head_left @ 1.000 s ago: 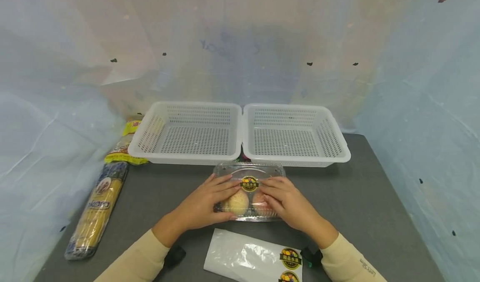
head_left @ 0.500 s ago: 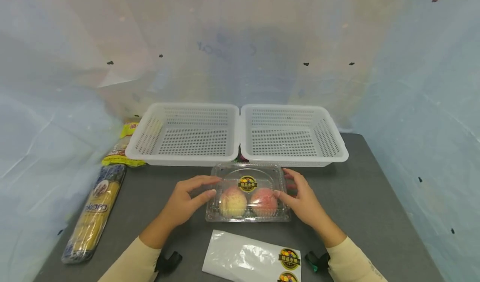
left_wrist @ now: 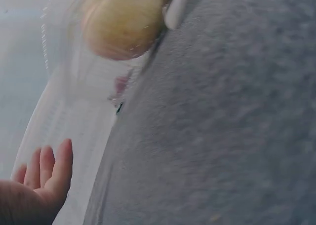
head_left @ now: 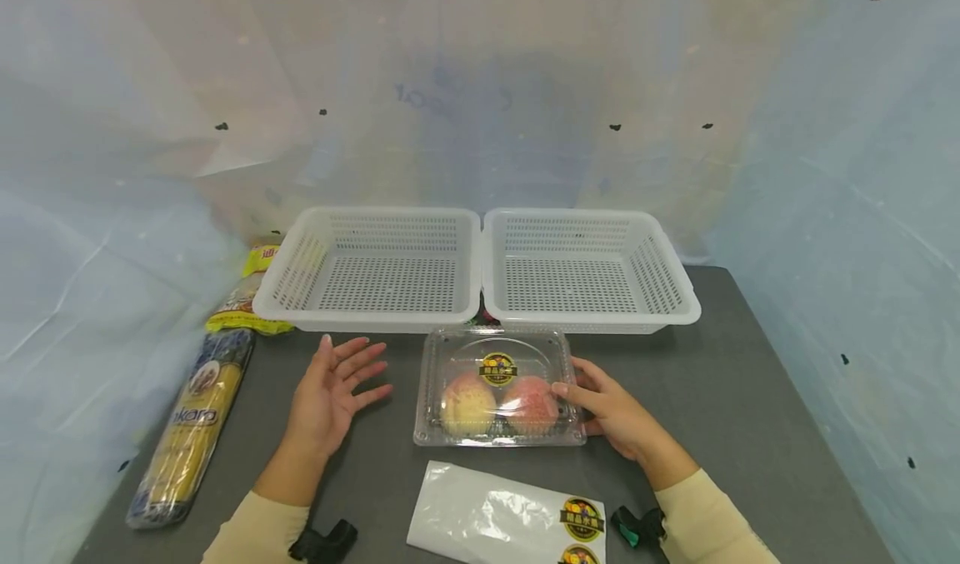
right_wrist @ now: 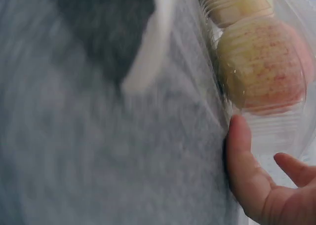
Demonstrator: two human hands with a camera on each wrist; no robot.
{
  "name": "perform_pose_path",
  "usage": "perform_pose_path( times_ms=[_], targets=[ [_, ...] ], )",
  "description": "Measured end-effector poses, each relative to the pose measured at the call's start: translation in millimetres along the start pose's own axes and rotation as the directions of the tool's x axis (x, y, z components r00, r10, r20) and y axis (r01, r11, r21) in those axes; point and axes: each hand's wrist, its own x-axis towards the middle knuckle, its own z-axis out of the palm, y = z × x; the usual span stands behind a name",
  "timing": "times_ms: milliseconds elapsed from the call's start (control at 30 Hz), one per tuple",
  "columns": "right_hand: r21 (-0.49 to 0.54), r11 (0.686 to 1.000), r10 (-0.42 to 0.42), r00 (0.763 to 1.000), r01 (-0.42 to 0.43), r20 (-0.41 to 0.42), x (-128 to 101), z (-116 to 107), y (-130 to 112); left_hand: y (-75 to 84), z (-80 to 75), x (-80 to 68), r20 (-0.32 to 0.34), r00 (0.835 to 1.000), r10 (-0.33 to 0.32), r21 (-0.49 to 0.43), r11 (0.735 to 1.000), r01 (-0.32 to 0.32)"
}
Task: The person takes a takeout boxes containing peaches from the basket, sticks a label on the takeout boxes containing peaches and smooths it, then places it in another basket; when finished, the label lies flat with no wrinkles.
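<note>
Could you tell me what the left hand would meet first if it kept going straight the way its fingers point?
Probably the left basket: the left hand lies open, fingers aimed up and slightly right over bare table, passing left of the clamshell. Its height is unclear.

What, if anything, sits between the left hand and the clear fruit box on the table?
Nothing visible. The left hand hovers open beside the clear fruit box, with only bare grey table in the gap between them. The right hand already touches the box's right side.
</note>
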Motion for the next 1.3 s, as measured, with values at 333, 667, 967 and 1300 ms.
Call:
perform_pose_path(
  times_ms=[333, 667, 967, 1300],
  targets=[
    [0.187, 0.982, -0.038, 0.997, 0.024, 0.070, -3, 4, 2, 18.5, -14.7, 3.6, -0.264, 0.962, -0.069, -0.405, 0.913, -0.046],
    [0.329, 0.944, -0.054, 0.990, 0.009, 0.128, -10, 5, -4, 24.9, -10.6, 17.4, -0.349, 0.936, -0.030, -0.638, 0.740, -0.214],
    [0.366, 0.929, 0.006, 0.992, -0.053, 0.127, -11, 7, -4, 22.8, -4.1, 35.0, -0.420, 0.907, -0.024, -0.630, 0.727, -0.273],
    [0.371, 0.928, 0.004, 0.998, -0.029, 0.067, -11, 15, -4, 22.9, 7.2, 54.1, -0.519, 0.846, -0.122, -0.706, 0.619, -0.344]
  ],
)
